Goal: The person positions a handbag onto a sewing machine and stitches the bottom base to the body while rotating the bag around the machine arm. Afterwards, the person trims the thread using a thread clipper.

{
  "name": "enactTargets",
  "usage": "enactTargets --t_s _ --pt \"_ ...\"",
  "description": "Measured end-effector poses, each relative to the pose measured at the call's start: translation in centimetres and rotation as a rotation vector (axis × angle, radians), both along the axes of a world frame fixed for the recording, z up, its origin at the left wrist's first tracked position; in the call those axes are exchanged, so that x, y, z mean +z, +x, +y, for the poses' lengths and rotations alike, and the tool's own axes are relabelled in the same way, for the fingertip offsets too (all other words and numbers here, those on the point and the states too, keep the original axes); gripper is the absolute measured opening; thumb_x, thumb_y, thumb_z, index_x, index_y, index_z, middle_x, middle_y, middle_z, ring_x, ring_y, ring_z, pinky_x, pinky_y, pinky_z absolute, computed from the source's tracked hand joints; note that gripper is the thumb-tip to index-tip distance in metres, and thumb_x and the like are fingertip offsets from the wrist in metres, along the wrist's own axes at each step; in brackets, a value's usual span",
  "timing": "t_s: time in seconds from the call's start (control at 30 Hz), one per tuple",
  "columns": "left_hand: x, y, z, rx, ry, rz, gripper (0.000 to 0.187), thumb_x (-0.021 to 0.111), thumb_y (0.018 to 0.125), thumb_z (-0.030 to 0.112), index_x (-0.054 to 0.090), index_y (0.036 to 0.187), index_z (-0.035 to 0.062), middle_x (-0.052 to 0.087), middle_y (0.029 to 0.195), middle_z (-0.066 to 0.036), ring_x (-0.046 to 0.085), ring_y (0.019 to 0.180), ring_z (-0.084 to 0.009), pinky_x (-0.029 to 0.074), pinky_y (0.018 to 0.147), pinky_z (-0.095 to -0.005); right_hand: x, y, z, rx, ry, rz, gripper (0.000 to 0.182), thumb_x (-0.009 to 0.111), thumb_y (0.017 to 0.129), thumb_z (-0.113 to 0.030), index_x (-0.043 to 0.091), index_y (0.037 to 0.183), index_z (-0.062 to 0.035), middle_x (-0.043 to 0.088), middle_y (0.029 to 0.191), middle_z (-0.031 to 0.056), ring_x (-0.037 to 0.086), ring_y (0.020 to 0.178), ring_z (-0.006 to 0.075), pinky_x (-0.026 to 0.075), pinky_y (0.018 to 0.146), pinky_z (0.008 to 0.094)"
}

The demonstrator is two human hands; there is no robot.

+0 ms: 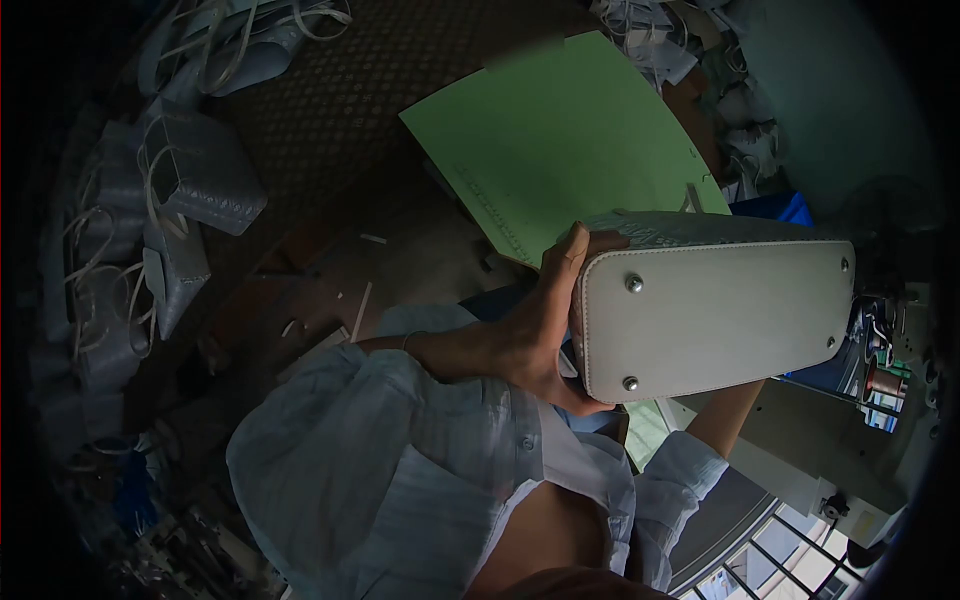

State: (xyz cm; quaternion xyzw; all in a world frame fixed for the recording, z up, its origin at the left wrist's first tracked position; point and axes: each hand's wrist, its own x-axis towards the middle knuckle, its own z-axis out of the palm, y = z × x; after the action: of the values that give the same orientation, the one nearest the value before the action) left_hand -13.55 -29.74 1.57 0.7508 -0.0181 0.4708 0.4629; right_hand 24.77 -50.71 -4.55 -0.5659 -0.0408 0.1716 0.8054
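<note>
A handbag [715, 320] is held up with its base facing me. The base is off-white, with a stitched edge and several round metal feet. A strip of its embossed grey side shows along the top. My left hand [535, 345] is closed around the bag's left end, with one digit along the upper edge and another under the lower corner. My right forearm [735, 410] goes up behind the bag, which hides my right hand and its fingers. Beyond the bag lies a large green board [570, 140], partly covered by it.
Several grey handbags [205, 165] with light straps are piled at the left. More bags and loose material [650, 35] lie at the upper right. A pale machine body [790, 430] with thread spools [885, 382] stands at the right, near a barred window [790, 550]. Scraps [362, 310] lie at lower left.
</note>
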Motion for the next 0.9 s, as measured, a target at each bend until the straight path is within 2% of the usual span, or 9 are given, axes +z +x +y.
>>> enactTargets --t_s 0.13,0.2,0.23,0.3,0.33,0.4,0.6,0.9 --pt "0.8 0.1 0.1 0.011 0.011 -0.021 0.147 0.092 0.057 0.04 -0.013 0.146 -0.0109 0.02 0.143 -0.036 0.026 0.133 -0.048 0.023 0.11 -0.0546 -0.8 0.1 0.3 0.001 0.029 0.041 0.042 0.049 0.1 -0.032 0.05 0.133 -0.0056 0.061 0.118 0.0099 0.061 0.105 0.0214 0.052 0.079 0.0338" --pt "1.6 -0.2 0.9 0.016 0.071 0.06 0.147 0.089 0.061 0.042 -0.021 0.148 -0.0038 0.014 0.147 -0.034 0.033 0.132 -0.0412 0.031 0.106 -0.0523 -1.2 0.1 0.8 0.008 0.047 0.054 0.041 0.049 0.1 -0.032 0.05 0.132 -0.0056 0.061 0.117 0.0097 0.061 0.104 0.0211 0.052 0.078 0.0336" --pt "1.9 -0.2 1.1 0.012 0.08 0.066 0.147 0.089 0.061 0.042 -0.021 0.148 -0.0038 0.014 0.147 -0.034 0.033 0.132 -0.0412 0.031 0.106 -0.0523 -1.3 0.1 1.0 0.009 0.056 0.065 0.041 0.049 0.1 -0.032 0.05 0.132 -0.0057 0.061 0.117 0.0096 0.061 0.103 0.0209 0.052 0.078 0.0335" --pt "2.2 0.1 1.3 0.1 0.155 0.025 0.139 0.086 0.063 0.049 -0.007 0.15 -0.0072 0.016 0.148 -0.034 0.03 0.134 -0.0426 0.03 0.107 -0.054 -1.6 0.2 1.6 0.017 0.071 0.082 0.041 0.049 0.1 -0.032 0.05 0.132 -0.0057 0.062 0.116 0.0093 0.061 0.102 0.0206 0.052 0.077 0.0333" --pt "2.5 0.1 1.6 0.091 0.157 0.031 0.139 0.086 0.063 0.049 -0.007 0.15 -0.0072 0.016 0.148 -0.034 0.03 0.134 -0.0426 0.03 0.107 -0.054 -1.7 0.2 1.9 0.024 0.076 0.091 0.041 0.049 0.1 -0.032 0.05 0.132 -0.0057 0.062 0.115 0.0092 0.061 0.102 0.0204 0.052 0.077 0.0332" --pt "2.8 0.3 1.9 0.108 0.227 0.021 0.135 0.088 0.058 0.051 0.009 0.147 -0.012 0.017 0.147 -0.035 0.025 0.134 -0.0481 0.03 0.107 -0.0547 -2.1 0.1 2.3 0.028 0.091 0.115 0.04 0.049 0.1 -0.032 0.051 0.131 -0.0058 0.062 0.115 0.009 0.061 0.1 0.0201 0.052 0.076 0.0329" --pt "2.7 0.8 2.5 0.113 0.29 -0.028 0.134 0.089 0.053 0.053 0.016 0.147 -0.0093 0.016 0.149 -0.034 0.021 0.139 -0.0477 0.03 0.109 -0.0553 -3.0 -0.2 3.0 0.03 0.12 0.164 0.04 0.049 0.1 -0.032 0.051 0.13 -0.0059 0.063 0.112 0.0083 0.062 0.097 0.0192 0.052 0.073 0.0322" --pt "3.1 1.0 3.1 0.133 0.357 0.007 0.134 0.088 0.054 0.055 0.017 0.148 -0.0086 0.016 0.15 -0.033 0.02 0.14 -0.0477 0.029 0.109 -0.0566 -3.4 0.3 3.6 0.035 0.161 0.223 0.038 0.049 0.1 -0.032 0.052 0.129 -0.0062 0.063 0.108 0.0072 0.063 0.092 0.0178 0.051 0.07 0.0312"
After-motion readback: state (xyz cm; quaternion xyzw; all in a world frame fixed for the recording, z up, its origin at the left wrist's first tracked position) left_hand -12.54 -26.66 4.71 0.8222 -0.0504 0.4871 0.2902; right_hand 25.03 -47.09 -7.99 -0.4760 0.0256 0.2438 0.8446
